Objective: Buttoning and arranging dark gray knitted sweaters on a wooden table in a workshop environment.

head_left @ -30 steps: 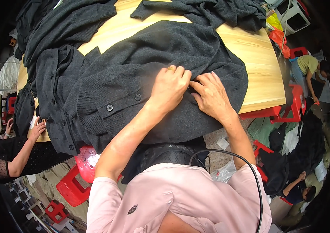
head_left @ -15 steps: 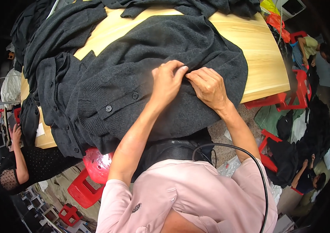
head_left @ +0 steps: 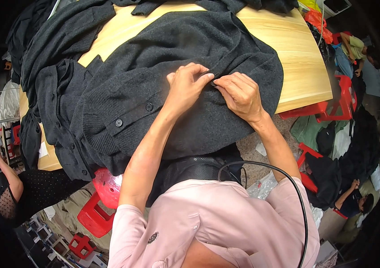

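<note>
A dark grey knitted cardigan (head_left: pixel 132 76) lies across the table's near side, part of it over the edge toward my lap. Two dark buttons show on its front, one (head_left: pixel 118 123) by the ribbed hem and another (head_left: pixel 149 106) closer to my hands. My left hand (head_left: pixel 185 89) is closed, its thumb and fingers pinching the cardigan's front band. Close beside it, my right hand (head_left: pixel 241 96) pinches a small dark button (head_left: pixel 213 83) at the same band. The fingertips hide most of that button and the cloth around it.
More dark knitted garments (head_left: pixel 65 31) are heaped on the left and far parts of the wooden table (head_left: pixel 288 49). Red stools (head_left: pixel 96 216) stand on both sides. A black cable (head_left: pixel 283 172) crosses by my right arm. Other people sit at left and right.
My hands have drawn slightly apart, and a dark button now shows at my right fingertips. The whole view has shifted a little. At the left, another person's hand has moved outward.
</note>
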`<state>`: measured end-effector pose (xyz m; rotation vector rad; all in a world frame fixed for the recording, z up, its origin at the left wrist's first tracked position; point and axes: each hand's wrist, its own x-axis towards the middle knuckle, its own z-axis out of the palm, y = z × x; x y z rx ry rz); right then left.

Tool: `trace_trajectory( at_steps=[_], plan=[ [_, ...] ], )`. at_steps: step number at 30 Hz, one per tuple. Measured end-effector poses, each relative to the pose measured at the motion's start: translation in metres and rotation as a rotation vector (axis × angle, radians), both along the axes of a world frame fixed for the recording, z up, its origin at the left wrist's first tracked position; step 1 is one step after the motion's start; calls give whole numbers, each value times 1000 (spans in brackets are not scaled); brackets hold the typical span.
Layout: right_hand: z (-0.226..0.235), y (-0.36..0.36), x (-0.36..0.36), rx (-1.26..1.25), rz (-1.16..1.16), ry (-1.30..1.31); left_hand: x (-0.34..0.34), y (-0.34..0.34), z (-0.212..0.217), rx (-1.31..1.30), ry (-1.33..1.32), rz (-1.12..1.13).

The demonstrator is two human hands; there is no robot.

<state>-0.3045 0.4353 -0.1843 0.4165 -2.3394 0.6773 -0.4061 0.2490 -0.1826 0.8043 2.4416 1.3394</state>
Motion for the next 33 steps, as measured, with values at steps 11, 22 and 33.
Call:
trace_trajectory(
  at_steps=[11, 22, 33],
  plan=[
    [-1, 3, -1, 5, -12, 4, 2, 4, 0, -42, 175, -15],
    [4, -4, 1, 79, 56, -9, 1, -11, -14, -14, 195, -151],
    [10, -7, -4, 3, 59, -181, 2, -17, -19, 95, 98, -99]
  ],
)
